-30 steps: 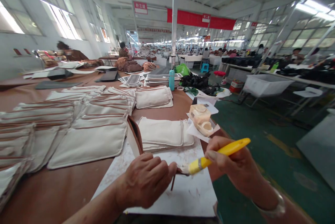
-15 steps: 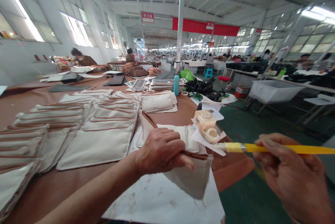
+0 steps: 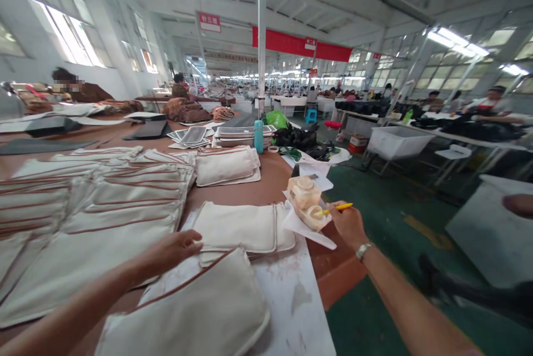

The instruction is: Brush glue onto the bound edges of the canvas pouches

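Since the earlier frame, left hand [image 3: 172, 250] has released the cream pouch [image 3: 195, 317], now flat at lower centre, fingers open; right hand [image 3: 348, 224] grips the yellow brush [image 3: 337, 209] at the glue pot [image 3: 306, 200], centre right

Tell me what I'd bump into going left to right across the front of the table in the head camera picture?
Left hand → stack of cream pouches → glue pot → yellow brush in the right hand.
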`<action>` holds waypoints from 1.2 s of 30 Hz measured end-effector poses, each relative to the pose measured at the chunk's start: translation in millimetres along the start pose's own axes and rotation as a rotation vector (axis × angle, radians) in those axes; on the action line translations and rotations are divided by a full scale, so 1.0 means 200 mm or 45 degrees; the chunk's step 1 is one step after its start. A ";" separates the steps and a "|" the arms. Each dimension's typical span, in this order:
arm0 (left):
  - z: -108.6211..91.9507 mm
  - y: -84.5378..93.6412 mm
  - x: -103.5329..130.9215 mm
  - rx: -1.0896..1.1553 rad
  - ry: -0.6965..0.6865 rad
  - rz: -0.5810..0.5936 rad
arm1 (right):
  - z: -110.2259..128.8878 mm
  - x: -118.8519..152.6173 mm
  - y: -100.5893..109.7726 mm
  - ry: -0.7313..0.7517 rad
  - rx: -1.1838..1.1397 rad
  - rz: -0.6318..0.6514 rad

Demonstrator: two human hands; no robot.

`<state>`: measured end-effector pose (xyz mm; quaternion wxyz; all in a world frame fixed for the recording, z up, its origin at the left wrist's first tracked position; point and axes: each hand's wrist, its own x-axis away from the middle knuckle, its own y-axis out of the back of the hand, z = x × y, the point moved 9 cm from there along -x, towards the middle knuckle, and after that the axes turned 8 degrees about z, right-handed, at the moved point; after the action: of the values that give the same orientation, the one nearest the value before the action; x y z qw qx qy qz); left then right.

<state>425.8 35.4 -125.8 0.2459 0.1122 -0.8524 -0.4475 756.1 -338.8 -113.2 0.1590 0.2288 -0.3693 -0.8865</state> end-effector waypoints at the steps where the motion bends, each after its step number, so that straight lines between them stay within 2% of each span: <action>1: -0.01 -0.09 -0.02 -0.053 -0.038 0.043 | -0.03 -0.04 -0.07 -0.012 0.035 0.040; 3: -0.06 -0.26 -0.04 -0.123 -0.100 0.111 | -0.08 -0.09 -0.16 -0.038 0.103 0.092; 6: -0.15 -0.36 -0.04 -0.251 -0.063 0.037 | -0.12 -0.11 -0.18 -0.049 0.164 0.098; 10: -0.23 -0.37 -0.03 -0.203 -0.054 -0.059 | -0.10 -0.05 -0.11 0.038 0.148 0.077; 16: -0.26 -0.39 0.04 -0.118 -0.096 -0.089 | -0.09 0.10 0.01 0.066 0.050 -0.028; 21: -0.40 -0.37 0.22 -0.059 -0.363 -0.302 | -0.05 0.16 0.07 0.056 -0.088 -0.071; 23: -0.42 -0.38 0.25 -0.088 -0.347 -0.300 | -0.01 0.20 0.12 0.026 -0.155 -0.114; 25: -0.39 -0.41 0.22 -0.117 -0.213 -0.205 | 0.05 0.27 0.15 -0.008 -0.264 -0.141; 27: -0.34 -0.45 0.17 -0.128 -0.074 -0.106 | 0.14 0.35 0.13 -0.022 -0.426 -0.104; 32: -0.30 -0.50 0.08 -0.175 0.093 -0.093 | 0.42 0.56 -0.04 -0.012 -0.846 0.104; 36: -0.31 -0.57 0.05 -0.247 0.123 -0.113 | 0.53 0.66 -0.14 -0.061 -1.058 0.168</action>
<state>445.8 -78.3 -185.7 0.2764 0.1471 -0.7865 -0.5324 586.0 -316.4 -105.3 0.2856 0.1004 0.0022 -0.9531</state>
